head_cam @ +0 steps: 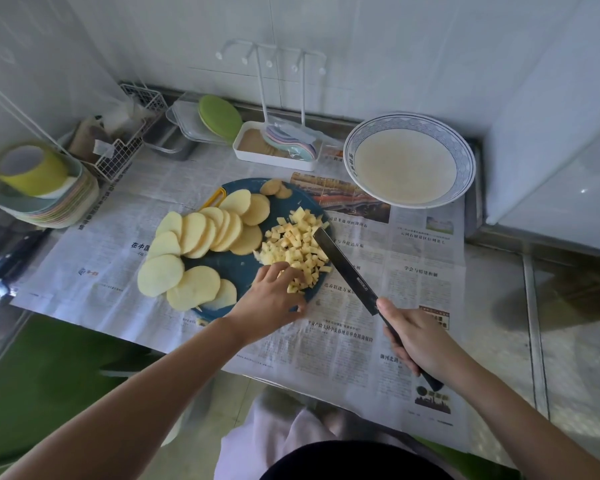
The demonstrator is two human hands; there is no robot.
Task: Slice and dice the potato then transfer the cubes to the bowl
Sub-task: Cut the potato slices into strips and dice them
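Left hand (274,299): we see it cupped over the near end of the potato cubes (297,245), fingertips touching them; we cannot tell whether it has any pinched.
Right hand (420,341): wrapped firmly round the handle of the knife (343,268), whose tip lies against the pile's right side.
Cubes: heaped on the right half of the blue cutting board (236,266), mid-worktop.
Potato slices (201,233): fanned over the board's left half.
Bowl (466,157): by the worktop's back edge, right of the board and apart from it, on newspaper (420,271).
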